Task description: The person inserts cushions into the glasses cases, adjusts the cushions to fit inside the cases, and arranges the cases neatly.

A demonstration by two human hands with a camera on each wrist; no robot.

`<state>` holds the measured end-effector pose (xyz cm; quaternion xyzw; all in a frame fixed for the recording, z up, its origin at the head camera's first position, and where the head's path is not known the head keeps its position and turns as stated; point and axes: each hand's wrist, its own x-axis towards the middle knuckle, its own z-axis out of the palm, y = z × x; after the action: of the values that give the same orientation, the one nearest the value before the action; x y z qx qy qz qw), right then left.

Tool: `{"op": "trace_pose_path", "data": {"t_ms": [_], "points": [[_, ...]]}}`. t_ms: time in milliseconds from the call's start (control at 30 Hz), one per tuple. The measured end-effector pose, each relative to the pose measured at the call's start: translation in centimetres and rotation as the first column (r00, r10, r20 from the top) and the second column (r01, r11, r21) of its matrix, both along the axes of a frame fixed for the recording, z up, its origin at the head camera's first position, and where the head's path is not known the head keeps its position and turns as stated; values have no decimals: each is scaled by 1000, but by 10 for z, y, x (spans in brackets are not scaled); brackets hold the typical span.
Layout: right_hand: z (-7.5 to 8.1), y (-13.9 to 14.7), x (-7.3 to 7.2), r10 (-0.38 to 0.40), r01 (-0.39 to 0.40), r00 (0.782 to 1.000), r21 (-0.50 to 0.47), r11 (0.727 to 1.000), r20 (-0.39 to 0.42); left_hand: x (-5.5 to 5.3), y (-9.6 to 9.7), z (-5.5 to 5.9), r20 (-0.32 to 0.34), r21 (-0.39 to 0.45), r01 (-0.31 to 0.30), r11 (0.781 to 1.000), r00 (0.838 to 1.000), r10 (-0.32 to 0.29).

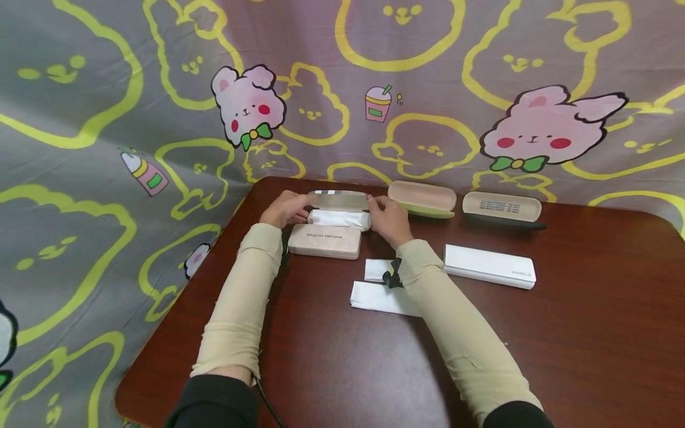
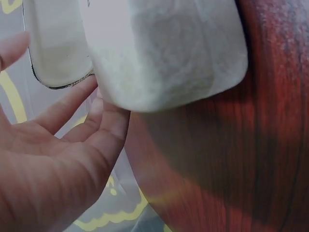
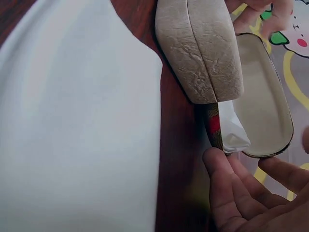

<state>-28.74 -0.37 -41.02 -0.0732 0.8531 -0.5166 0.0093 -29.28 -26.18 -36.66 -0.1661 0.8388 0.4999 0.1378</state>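
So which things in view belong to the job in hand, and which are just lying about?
Seemingly in the job:
- left hand, right hand
- open case between them
- white lining piece inside

Apparently lying about:
- closed beige case
- green open case
- dark-backed open case
- closed white case
- two flat white pieces

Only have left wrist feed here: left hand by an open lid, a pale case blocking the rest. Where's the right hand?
Observer: Head view puts the right hand at the right end of the open case.
Operator: Anything inside that case? The lower half is hidden for me.
Observer: Yes, a white cloth lies in it; the right wrist view shows it too.
Operator: Any other open cases on the table?
Observer: Two, to the right of the right hand: a green one and a dark one, both with light linings.
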Motion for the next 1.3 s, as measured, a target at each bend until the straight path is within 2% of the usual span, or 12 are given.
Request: {"op": "trace_pose_path", "data": {"t_ms": [233,467,633,767,933,1133,1300], "points": [[3,0,-5,-26,27,999,48,998,-22,1,8,1,-52,-39,-8,999,999,6],[1,0,-8,-98,106,993,130,986,-69,-1,13,-1,-58,31,-22,999,998,24],[1,2,-10,-88,98,992,120,988,-88,-1,10,-3,-62,45,-28,999,998,31],[4,3,-8,-53,53,999,49,997,-7,0,5,-9,-64,68,-44,997,997,48],[7,4,-8,-22,27,994,-41,999,103,5,1,-13,-68,127,-48,991,996,57],[12,7,-11,6,4,984,-57,998,180,4,-3,-15,-97,172,-2,985,995,19],[14,7,-10,26,-15,976,-52,999,218,4,-7,-16,-94,170,25,985,996,-9]]}}
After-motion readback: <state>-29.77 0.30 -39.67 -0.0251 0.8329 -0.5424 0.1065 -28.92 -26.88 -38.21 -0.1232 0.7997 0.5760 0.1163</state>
